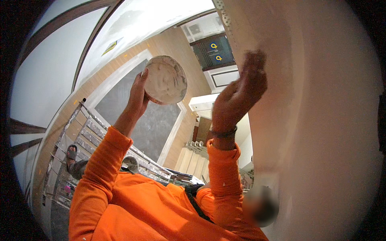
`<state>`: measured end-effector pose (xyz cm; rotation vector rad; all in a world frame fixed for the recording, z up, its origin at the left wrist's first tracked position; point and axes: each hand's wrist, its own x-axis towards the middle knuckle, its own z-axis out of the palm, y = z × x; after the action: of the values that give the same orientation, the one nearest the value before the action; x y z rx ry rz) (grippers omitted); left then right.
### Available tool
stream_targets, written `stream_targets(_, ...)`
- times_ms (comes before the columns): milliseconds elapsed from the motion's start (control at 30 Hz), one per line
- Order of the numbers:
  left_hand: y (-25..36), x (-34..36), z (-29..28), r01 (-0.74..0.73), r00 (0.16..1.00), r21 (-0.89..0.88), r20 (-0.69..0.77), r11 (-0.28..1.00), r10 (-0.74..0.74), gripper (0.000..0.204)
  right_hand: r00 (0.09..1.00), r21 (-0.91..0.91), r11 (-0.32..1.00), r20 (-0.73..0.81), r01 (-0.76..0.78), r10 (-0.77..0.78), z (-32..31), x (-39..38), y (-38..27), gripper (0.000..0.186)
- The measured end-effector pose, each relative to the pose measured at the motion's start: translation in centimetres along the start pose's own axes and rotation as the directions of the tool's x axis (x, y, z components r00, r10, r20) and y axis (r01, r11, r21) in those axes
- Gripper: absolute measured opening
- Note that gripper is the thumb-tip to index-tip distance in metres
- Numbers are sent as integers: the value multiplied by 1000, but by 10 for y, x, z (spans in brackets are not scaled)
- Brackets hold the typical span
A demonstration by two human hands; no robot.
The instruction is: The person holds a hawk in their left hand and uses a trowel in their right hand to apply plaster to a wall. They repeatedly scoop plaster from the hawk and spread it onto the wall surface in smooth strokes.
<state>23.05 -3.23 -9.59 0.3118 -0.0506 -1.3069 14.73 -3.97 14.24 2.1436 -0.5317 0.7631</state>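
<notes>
My left hand (140, 90) grips a round container (165, 80) by its left side; pale, lumpy paste with a few dark streaks covers its inside. My right hand (241, 90) is raised to the right of the container, beside a broad plaster surface (313, 100) that fills the right of the view. Its upper fingers are smeared by motion, so I cannot make out whether they hold anything or touch that surface. Both my forearms are in orange sleeves.
Below me are paint-spattered scaffold rails (90, 130), with a sandalled foot (71, 152) on them. Further down lie a grey floor panel (120, 96), a dark double door (213, 50) and stacked boards (189, 158). A blurred round shape (261, 205), perhaps a person's head, is at lower right.
</notes>
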Motion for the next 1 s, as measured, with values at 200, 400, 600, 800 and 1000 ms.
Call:
stream_targets(200,-7,6,-9,-7,1000,-9,3,1000,7,60,991,44,991,-46,-126,128,55,8,-27,59)
stream_targets(400,23,-7,-10,-215,976,191,16,958,216,55,986,188,982,169,-28,-4,60,4,-72,61)
stream_targets(600,36,21,-9,-170,985,40,25,985,169,62,981,-62,997,190,41,-29,63,5,-32,61)
stream_targets(800,32,35,-2,-176,982,12,66,984,175,62,940,-122,979,321,165,-118,102,-33,-23,49)
stream_targets(1000,29,12,-32,-358,933,225,123,906,338,62,851,268,963,513,-34,-113,41,-66,-62,63)
